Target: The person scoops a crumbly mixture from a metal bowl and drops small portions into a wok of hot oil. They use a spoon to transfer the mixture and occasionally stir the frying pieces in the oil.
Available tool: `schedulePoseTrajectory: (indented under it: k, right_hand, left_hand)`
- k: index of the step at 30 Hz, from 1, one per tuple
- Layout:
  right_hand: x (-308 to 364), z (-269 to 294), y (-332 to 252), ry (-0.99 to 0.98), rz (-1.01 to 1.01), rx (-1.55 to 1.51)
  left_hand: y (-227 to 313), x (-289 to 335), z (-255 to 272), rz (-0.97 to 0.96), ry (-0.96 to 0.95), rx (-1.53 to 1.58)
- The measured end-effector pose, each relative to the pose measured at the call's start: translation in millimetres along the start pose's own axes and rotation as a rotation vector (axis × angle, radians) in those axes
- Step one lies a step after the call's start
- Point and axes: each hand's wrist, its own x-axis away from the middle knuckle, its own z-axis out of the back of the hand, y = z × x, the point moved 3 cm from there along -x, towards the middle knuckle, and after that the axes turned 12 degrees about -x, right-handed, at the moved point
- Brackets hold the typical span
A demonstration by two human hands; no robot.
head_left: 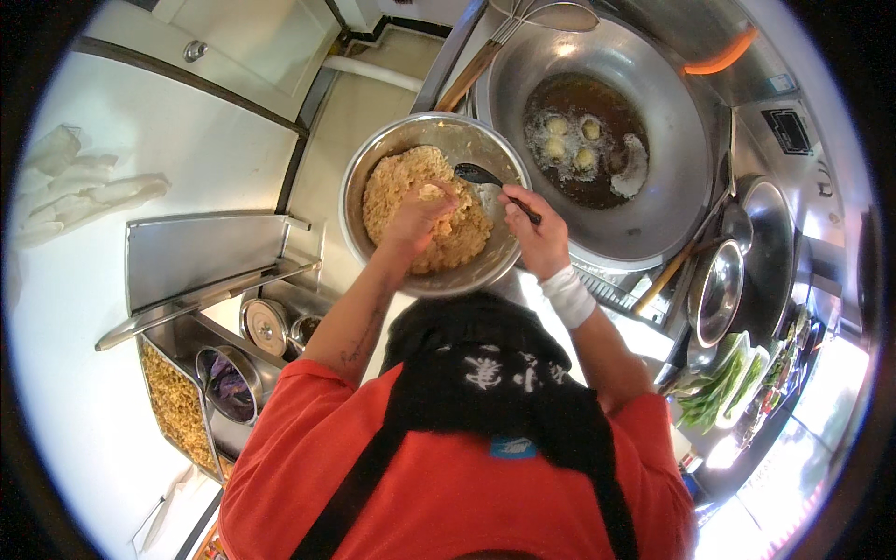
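Note:
A steel mixing bowl (464,135) in front of me holds a mound of pale brown, minced-looking mixture (390,182). My left hand (417,220) is closed in a fist over the mound, with a lump of the mixture showing at its thumb side. In my right hand (539,231) is the handle of a black spoon (479,175), its head over the bowl beside my left hand. At the right, a large wok (667,107) contains dark, bubbling oil (579,98). Several pale balls (554,147) fry there, next to a whitish patch (632,166) I cannot identify.
A wire skimmer (495,42) lies across the wok's far left rim. Right of the wok are a ladle (735,227), a small steel bowl (717,294) and green vegetables (719,392). Food containers (177,401) stand at the lower left, near a raised metal lid (205,257).

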Motion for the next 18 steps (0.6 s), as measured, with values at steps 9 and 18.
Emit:
schedulePoseTrajectory:
  k: [9,18]
  right_hand:
    - [-3,-11,-11,-0.174,0.182,0.369]
    - [-8,8,49,0.013,-0.283,-0.302]
  left_hand:
    - [21,4,-10,-0.028,0.185,-0.98]
    - [24,-10,-24,0.049,0.128,-1.798]
